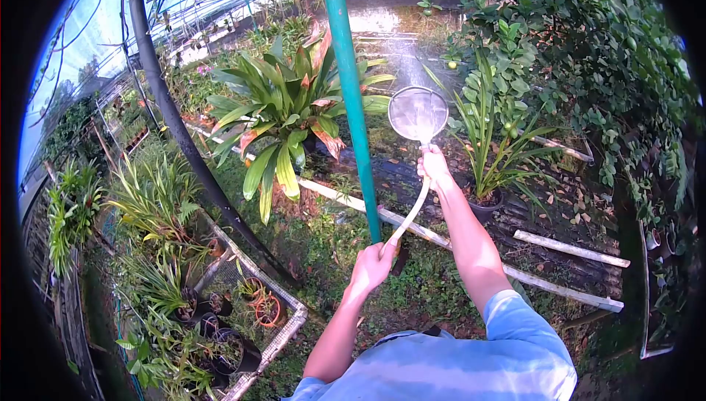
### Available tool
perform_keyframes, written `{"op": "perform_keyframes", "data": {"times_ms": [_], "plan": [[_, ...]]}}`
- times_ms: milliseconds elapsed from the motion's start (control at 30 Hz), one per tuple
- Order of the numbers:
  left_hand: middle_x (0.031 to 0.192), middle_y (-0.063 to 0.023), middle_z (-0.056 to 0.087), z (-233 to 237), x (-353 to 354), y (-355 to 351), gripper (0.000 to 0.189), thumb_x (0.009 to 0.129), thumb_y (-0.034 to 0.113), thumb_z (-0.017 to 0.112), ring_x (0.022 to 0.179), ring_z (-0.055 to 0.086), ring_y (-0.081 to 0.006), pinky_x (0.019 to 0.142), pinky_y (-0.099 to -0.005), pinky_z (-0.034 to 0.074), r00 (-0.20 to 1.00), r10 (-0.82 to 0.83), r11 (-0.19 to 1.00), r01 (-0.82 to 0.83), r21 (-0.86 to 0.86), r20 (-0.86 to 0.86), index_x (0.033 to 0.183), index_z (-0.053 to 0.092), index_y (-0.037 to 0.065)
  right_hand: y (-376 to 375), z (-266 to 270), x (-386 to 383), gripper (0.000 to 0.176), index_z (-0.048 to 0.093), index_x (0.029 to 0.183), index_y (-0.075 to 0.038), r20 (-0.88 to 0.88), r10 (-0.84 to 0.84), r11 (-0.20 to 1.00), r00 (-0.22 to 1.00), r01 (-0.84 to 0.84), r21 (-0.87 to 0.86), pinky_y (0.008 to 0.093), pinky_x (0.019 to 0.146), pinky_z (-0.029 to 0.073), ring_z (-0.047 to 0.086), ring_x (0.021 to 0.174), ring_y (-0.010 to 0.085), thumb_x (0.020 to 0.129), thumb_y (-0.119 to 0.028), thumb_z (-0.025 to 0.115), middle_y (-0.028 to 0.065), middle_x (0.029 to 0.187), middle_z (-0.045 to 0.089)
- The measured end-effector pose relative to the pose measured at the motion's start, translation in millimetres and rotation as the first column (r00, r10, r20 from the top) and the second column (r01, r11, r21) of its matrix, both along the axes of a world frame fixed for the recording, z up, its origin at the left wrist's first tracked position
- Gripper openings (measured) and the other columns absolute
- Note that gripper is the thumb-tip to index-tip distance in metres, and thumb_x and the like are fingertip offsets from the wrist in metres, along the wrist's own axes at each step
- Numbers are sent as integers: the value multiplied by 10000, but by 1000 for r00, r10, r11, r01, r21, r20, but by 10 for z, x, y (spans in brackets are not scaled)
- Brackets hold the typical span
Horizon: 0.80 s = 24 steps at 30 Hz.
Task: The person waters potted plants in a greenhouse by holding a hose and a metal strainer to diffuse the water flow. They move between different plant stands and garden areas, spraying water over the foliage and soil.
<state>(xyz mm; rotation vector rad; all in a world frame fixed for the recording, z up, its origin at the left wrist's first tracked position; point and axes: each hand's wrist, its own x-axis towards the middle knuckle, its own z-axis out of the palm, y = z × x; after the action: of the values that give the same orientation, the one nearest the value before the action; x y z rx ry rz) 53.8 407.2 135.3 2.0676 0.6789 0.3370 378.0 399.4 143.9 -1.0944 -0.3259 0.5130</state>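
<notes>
My right hand (434, 165) is closed around the neck of a hose (418, 207), just below its wide round spray head (418, 112). Water sprays out of the head, away from me. Farther back along the same pale hose, my left hand (370, 268) is wrapped round it. A green pole (348, 92) rises just beyond my left hand. Left of the pole stands a broad-leaved plant (283, 118) with some browned, reddish leaves. To the right of the spray head is a potted plant (487, 132) with long narrow leaves.
A long white rail (529, 281) crosses in front of me at about hand height. A dark slanting pole (176, 114) stands to the left, above a mesh bench (283, 331) with several pots. Dense leafy branches (581, 55) with green fruit fill the right side.
</notes>
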Motion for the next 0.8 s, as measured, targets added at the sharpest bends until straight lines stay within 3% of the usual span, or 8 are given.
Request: {"op": "perform_keyframes", "data": {"times_ms": [167,300,433,533,800], "plan": [[605,-191,577,14,-266,-23,561,951,486,497,586,587,-333,613,-447,445,1000,-11,1000,11,11,20,740,605,-22,-108,104,-302,91,434,1023,-105,34,-68,997,997,66,41,264,378,370,423,472,120,1006,-188,468,38,674,462],[560,-166,550,-212,-434,-62,574,947,488,518,529,545,-315,566,-440,428,995,-32,999,32,1,97,677,573,-16,-314,210,-602,110,437,1032,-99,102,-105,993,989,110,-48,261,382,378,447,494,123,1009,-202,469,40,674,466],[548,-162,540,-347,-615,-224,590,946,491,525,509,533,-306,543,-438,411,995,-53,997,56,-43,85,639,540,-13,-512,53,-803,116,434,1033,-89,64,-94,979,994,104,-173,271,371,373,441,479,126,1006,-195,471,52,682,464],[554,-177,540,-483,-774,-370,606,943,507,522,501,528,-317,534,-449,398,996,-55,998,55,-4,76,637,537,-17,-646,-93,-897,107,435,1037,-97,-25,-49,984,998,44,-173,279,366,372,440,479,131,1004,-191,474,61,691,465],[560,-193,533,-374,-1221,-1067,591,936,502,526,525,543,-334,547,-455,405,999,26,999,-28,36,46,656,550,-18,-1130,19,-1384,95,465,1053,-109,6,-4,984,1000,5,-175,246,381,332,402,476,104,1013,-195,463,24,675,446]]}}
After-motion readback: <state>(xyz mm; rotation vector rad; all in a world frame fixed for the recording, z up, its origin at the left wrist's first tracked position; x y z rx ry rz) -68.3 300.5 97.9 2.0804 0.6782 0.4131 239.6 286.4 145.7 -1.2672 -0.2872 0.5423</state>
